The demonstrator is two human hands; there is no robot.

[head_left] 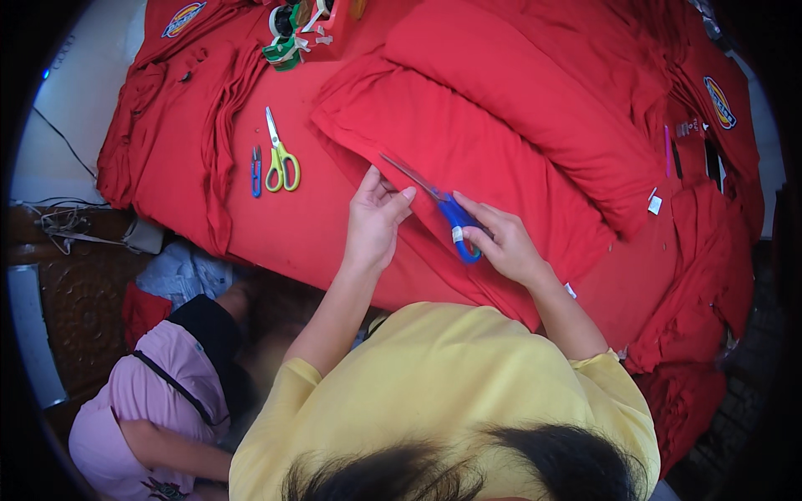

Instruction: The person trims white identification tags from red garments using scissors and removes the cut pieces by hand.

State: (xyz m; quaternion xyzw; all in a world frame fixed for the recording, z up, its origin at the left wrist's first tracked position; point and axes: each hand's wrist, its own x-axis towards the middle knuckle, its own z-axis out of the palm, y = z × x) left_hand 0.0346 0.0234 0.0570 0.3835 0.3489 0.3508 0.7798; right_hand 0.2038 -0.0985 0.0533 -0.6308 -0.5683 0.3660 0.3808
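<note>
My right hand (505, 242) is closed on blue-handled scissors (459, 224). Their blades point up and left over a folded red garment (418, 113), and look nearly closed. At the garment's near edge, my left hand (376, 219) has its fingers curled with the cloth edge between them and the thumb; part of this grip is hidden. Further left on the red-covered table lie yellow-handled scissors (283, 167) and small blue thread snips (256, 173), out of my hands.
Red garments (180, 134) are piled at the left, with more red cloth (697, 267) at the right. A red box with tape rolls (322, 37) stands at the far side. Low on my left, a person in pink (171, 380) bends beside the table. A white tag (654, 203) lies at right.
</note>
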